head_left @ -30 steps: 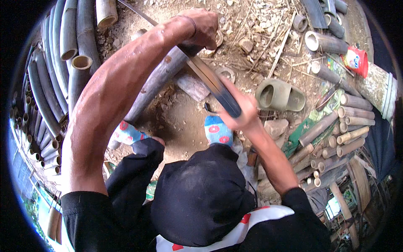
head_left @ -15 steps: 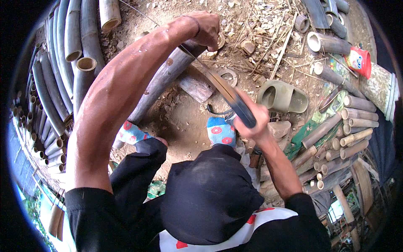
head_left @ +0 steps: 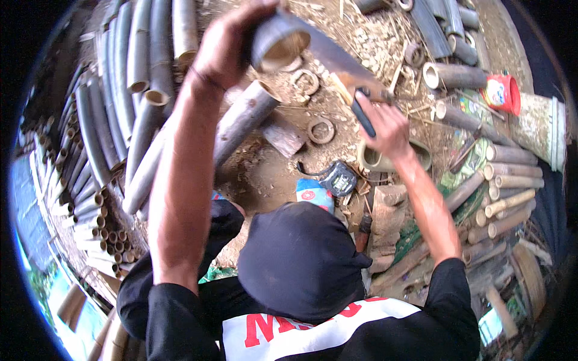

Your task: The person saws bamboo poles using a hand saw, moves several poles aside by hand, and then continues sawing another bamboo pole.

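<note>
Bamboo piece (head_left: 278, 36) in the left hand (head_left: 224, 43), saw (head_left: 341, 58) in the right hand (head_left: 388, 129).
The piece is raised near the top edge of the view, its open, pale end turned toward the camera, the left hand gripping its side; the right hand is wrapped round the saw's dark handle. The blade slants up past the piece, and whether they touch I cannot tell. Below, a grey pole (head_left: 245, 119) slants beside a wood block (head_left: 283, 133), with a cut ring (head_left: 332, 130) near on the ground (head_left: 256, 188). A tape measure (head_left: 339, 178) lies just beside a blue sock (head_left: 314, 192); a green sandal (head_left: 374, 161) lies under the right wrist. Longer poles (head_left: 119, 90) fill the left, shorter lengths (head_left: 510, 203) the right, near a bucket (head_left: 539, 129) and a red packet (head_left: 509, 96).
</note>
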`<action>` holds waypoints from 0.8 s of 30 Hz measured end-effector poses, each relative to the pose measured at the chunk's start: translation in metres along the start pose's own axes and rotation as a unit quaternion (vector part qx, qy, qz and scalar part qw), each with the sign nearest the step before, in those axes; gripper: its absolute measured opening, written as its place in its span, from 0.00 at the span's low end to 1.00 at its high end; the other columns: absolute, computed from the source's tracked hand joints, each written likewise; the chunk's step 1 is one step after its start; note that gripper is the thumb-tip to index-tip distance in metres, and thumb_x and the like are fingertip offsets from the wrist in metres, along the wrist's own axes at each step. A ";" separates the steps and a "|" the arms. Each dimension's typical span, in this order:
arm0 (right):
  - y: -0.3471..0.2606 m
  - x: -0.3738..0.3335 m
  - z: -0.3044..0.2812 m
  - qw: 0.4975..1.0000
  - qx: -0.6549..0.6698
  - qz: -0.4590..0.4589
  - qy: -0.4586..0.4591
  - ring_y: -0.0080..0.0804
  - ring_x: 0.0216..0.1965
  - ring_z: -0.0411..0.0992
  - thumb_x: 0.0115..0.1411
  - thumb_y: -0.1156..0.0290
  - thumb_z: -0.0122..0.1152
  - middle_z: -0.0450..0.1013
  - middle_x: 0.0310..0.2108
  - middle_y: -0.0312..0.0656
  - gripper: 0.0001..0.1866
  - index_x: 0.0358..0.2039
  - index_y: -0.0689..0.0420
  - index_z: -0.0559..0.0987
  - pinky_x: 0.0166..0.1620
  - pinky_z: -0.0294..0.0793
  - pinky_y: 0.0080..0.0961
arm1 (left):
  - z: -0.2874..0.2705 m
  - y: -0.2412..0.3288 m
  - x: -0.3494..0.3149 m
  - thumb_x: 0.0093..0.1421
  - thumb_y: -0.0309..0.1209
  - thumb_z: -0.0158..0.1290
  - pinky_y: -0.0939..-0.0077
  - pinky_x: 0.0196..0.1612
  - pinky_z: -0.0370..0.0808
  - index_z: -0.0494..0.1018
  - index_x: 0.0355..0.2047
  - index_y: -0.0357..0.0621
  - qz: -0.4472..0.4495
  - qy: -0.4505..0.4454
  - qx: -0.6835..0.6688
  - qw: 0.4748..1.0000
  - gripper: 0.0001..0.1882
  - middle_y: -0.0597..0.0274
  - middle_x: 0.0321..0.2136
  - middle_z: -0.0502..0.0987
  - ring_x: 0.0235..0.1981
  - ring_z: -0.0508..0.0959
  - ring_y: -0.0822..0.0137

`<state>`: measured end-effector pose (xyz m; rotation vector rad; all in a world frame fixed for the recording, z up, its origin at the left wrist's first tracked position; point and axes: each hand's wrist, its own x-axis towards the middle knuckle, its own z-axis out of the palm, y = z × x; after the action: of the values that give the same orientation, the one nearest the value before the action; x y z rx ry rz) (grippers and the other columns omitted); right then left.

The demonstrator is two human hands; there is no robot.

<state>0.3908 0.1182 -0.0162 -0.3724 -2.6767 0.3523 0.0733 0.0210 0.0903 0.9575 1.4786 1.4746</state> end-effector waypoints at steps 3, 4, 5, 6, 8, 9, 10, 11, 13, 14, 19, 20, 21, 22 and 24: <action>0.039 0.030 0.009 0.987 -0.117 0.005 -0.112 0.38 0.48 0.68 0.43 0.58 0.73 0.70 0.45 0.44 0.44 0.61 0.54 0.67 0.52 0.67 0.43 | 0.038 -0.017 -0.057 0.63 0.38 0.54 0.71 0.48 0.75 0.74 0.46 0.35 -0.184 0.113 -0.112 0.970 0.18 0.56 0.42 0.79 0.42 0.79 0.65; 0.034 0.035 0.007 0.988 -0.090 0.015 -0.124 0.44 0.50 0.66 0.44 0.48 0.73 0.64 0.52 0.48 0.47 0.62 0.55 0.66 0.56 0.64 0.47 | 0.048 -0.018 -0.076 0.63 0.38 0.54 0.71 0.48 0.75 0.74 0.46 0.35 -0.234 0.142 -0.085 0.958 0.19 0.57 0.42 0.79 0.42 0.79 0.65; 0.005 0.053 0.024 0.986 0.064 0.053 -0.144 0.48 0.52 0.67 0.47 0.41 0.71 0.61 0.57 0.49 0.52 0.66 0.55 0.61 0.59 0.64 0.46 | 0.042 -0.018 -0.108 0.63 0.39 0.54 0.71 0.49 0.75 0.74 0.46 0.35 -0.290 0.193 -0.042 0.936 0.19 0.57 0.43 0.78 0.42 0.79 0.65; 0.002 0.054 0.023 0.952 0.260 0.095 -0.127 0.48 0.56 0.66 0.48 0.39 0.69 0.59 0.60 0.49 0.55 0.69 0.55 0.56 0.59 0.65 0.46 | 0.054 -0.032 -0.115 0.62 0.42 0.55 0.72 0.45 0.74 0.76 0.45 0.36 -0.262 0.196 -0.057 0.943 0.21 0.58 0.39 0.79 0.39 0.77 0.68; -0.052 0.061 0.040 0.717 0.645 0.159 -0.213 0.44 0.59 0.64 0.50 0.45 0.71 0.54 0.66 0.50 0.55 0.69 0.56 0.53 0.60 0.66 0.40 | 0.047 -0.071 -0.147 0.62 0.47 0.54 0.73 0.41 0.72 0.78 0.43 0.36 -0.255 0.185 -0.120 0.942 0.23 0.59 0.35 0.79 0.35 0.75 0.70; -0.093 0.064 0.030 0.709 0.631 0.149 -0.279 0.38 0.59 0.64 0.50 0.48 0.73 0.57 0.66 0.49 0.53 0.68 0.59 0.55 0.61 0.63 0.34 | 0.036 -0.087 -0.166 0.63 0.48 0.53 0.72 0.40 0.72 0.78 0.43 0.36 -0.264 0.164 -0.175 0.934 0.25 0.59 0.35 0.78 0.34 0.74 0.70; -0.099 0.068 0.024 0.842 0.475 0.037 -0.252 0.34 0.59 0.65 0.50 0.55 0.74 0.64 0.61 0.48 0.48 0.66 0.60 0.60 0.61 0.63 0.31 | 0.052 -0.093 -0.162 0.62 0.52 0.53 0.70 0.40 0.72 0.78 0.43 0.35 -0.226 0.185 -0.181 0.939 0.28 0.59 0.34 0.78 0.33 0.73 0.70; -0.106 0.061 0.027 0.809 0.540 0.079 -0.221 0.32 0.58 0.67 0.49 0.60 0.74 0.69 0.56 0.47 0.44 0.63 0.59 0.64 0.60 0.64 0.31 | 0.059 -0.098 -0.164 0.62 0.56 0.52 0.69 0.39 0.71 0.78 0.43 0.35 -0.192 0.219 -0.173 0.941 0.32 0.58 0.33 0.78 0.33 0.73 0.70; -0.097 0.062 -0.002 0.802 0.521 0.162 -0.243 0.32 0.53 0.70 0.46 0.61 0.76 0.71 0.52 0.44 0.41 0.59 0.60 0.69 0.57 0.68 0.31 | 0.058 -0.097 -0.174 0.52 0.68 0.54 0.58 0.52 0.71 0.67 0.58 0.37 -0.366 0.262 -0.281 0.848 0.48 0.42 0.49 0.73 0.46 0.75 0.52; -0.084 0.057 0.002 0.815 0.515 0.156 -0.214 0.34 0.51 0.71 0.45 0.62 0.76 0.72 0.50 0.45 0.40 0.58 0.61 0.70 0.55 0.70 0.32 | 0.041 -0.112 -0.193 0.50 0.65 0.59 0.51 0.60 0.67 0.45 0.67 0.30 -0.349 0.312 -0.288 0.836 0.62 0.35 0.61 0.59 0.61 0.63 0.47; 0.052 0.062 -0.031 0.996 -0.023 0.088 0.004 0.47 0.72 0.41 0.47 0.76 0.66 0.41 0.71 0.50 0.54 0.71 0.49 0.48 0.71 0.45 0.41 | -0.001 -0.150 -0.240 0.47 0.56 0.67 0.41 0.65 0.56 0.45 0.69 0.46 -0.196 0.549 -0.543 0.605 0.60 0.45 0.69 0.46 0.68 0.51 0.44; 0.050 0.071 -0.052 0.992 0.015 0.123 0.023 0.48 0.71 0.43 0.47 0.77 0.66 0.40 0.72 0.50 0.54 0.71 0.48 0.47 0.71 0.45 0.41 | -0.006 -0.152 -0.238 0.47 0.53 0.68 0.40 0.65 0.56 0.50 0.67 0.46 -0.145 0.556 -0.562 0.595 0.55 0.50 0.69 0.48 0.69 0.50 0.46; 0.049 0.077 -0.065 0.993 0.016 0.115 0.039 0.48 0.71 0.43 0.46 0.78 0.66 0.41 0.71 0.50 0.55 0.71 0.47 0.46 0.72 0.45 0.40 | -0.009 -0.146 -0.222 0.47 0.50 0.69 0.41 0.63 0.60 0.56 0.64 0.46 -0.142 0.610 -0.548 0.555 0.51 0.53 0.65 0.57 0.65 0.58 0.47; 0.029 0.086 -0.060 0.996 -0.001 0.085 0.016 0.48 0.71 0.44 0.45 0.77 0.66 0.41 0.71 0.50 0.55 0.71 0.48 0.46 0.72 0.44 0.40 | -0.021 -0.161 -0.221 0.46 0.49 0.70 0.41 0.60 0.63 0.59 0.63 0.45 -0.120 0.620 -0.548 0.549 0.48 0.53 0.63 0.61 0.62 0.62 0.48; -0.030 0.089 -0.046 0.996 -0.001 0.040 -0.076 0.47 0.71 0.43 0.42 0.71 0.68 0.41 0.71 0.51 0.57 0.71 0.49 0.47 0.72 0.42 0.40 | -0.023 -0.181 -0.231 0.46 0.47 0.70 0.41 0.57 0.66 0.63 0.60 0.45 -0.121 0.650 -0.536 0.525 0.44 0.55 0.58 0.67 0.56 0.68 0.51</action>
<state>0.3265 0.1269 0.0659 -0.4705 -2.8167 0.4185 0.1448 -0.2064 -0.0828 -1.3867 0.9015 2.4124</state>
